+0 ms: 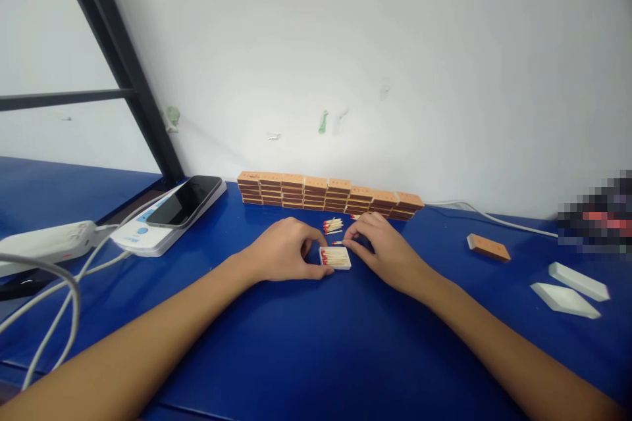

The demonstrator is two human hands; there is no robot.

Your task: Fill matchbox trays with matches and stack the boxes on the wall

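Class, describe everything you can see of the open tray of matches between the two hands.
The match tray is a small, shallow white box, seemingly card, lying flat on the blue table. It holds pale sticks side by side, red heads toward the left hand, which holds that end. The right hand meets its far right corner, pinching a single match. Loose matches lie just behind.

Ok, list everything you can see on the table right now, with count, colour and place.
matchbox tray: one, white, full of red-tipped matches, centre, between the hands
loose matches: small pile, red-tipped, behind the tray
stacked matchboxes: one long row, orange, against the wall
single matchbox: one, orange, right
empty trays: two, white, far right
phone: one, black, left, lying on a white device
cables: white, far left
table: blue
left hand: touching the tray
right hand: pinching a match
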